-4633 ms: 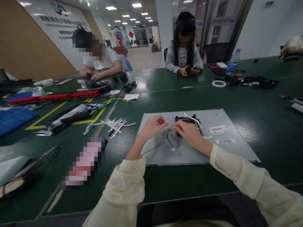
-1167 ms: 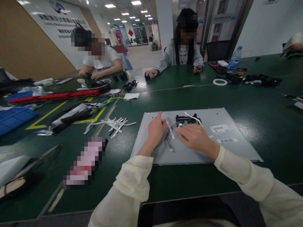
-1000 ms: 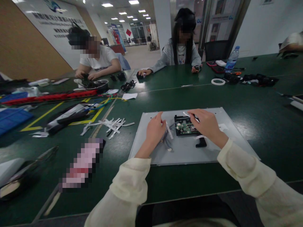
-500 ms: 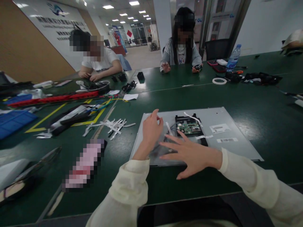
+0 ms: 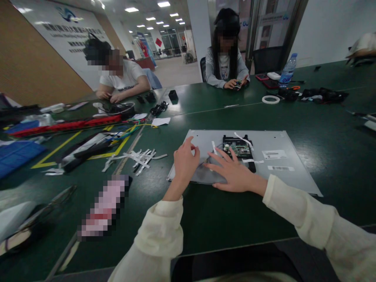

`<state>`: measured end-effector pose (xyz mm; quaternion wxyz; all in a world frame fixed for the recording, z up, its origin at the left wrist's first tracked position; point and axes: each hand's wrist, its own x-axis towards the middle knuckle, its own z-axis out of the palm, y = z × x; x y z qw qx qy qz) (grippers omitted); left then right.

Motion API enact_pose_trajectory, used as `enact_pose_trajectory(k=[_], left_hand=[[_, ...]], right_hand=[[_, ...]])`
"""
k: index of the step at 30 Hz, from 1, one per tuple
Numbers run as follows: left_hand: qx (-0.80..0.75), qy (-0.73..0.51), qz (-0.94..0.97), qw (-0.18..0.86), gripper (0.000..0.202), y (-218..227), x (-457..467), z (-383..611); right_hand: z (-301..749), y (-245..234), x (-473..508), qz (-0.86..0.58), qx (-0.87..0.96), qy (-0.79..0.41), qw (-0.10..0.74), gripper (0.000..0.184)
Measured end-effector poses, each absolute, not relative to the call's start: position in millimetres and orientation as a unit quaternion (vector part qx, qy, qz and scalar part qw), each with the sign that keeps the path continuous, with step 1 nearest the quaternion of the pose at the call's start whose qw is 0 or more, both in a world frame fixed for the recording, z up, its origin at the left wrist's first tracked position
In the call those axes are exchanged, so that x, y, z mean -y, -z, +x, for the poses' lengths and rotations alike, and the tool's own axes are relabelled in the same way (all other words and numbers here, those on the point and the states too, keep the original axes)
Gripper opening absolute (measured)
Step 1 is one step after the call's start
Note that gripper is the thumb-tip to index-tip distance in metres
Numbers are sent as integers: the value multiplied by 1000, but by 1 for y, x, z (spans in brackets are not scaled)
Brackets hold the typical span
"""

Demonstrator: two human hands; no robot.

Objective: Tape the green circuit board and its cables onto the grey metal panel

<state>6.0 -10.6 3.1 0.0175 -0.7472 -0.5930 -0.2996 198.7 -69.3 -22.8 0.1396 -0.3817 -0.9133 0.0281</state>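
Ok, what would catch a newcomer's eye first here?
A big grey panel lies flat on the green table at centre, a small circuit board exposed near its far edge. The right hand lies spread on its near left corner, the left hand curled beside it. Left of that, a scatter of white strips.

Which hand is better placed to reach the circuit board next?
Probably the right hand: it lies open on the panel, right beside the circuit board. The left hand sits curled farther off, near the panel's left edge.
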Motion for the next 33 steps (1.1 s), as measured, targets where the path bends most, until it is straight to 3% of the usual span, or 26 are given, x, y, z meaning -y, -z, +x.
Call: enact_pose_trajectory(k=[14, 33], left_hand=[[580, 279, -765, 8, 39, -3, 16, 11], [578, 245, -778, -10, 42, -2, 17, 13]], right_hand=[[257, 42, 10, -614, 772, 40, 159, 70], [338, 65, -24, -768, 611, 114, 158, 67]])
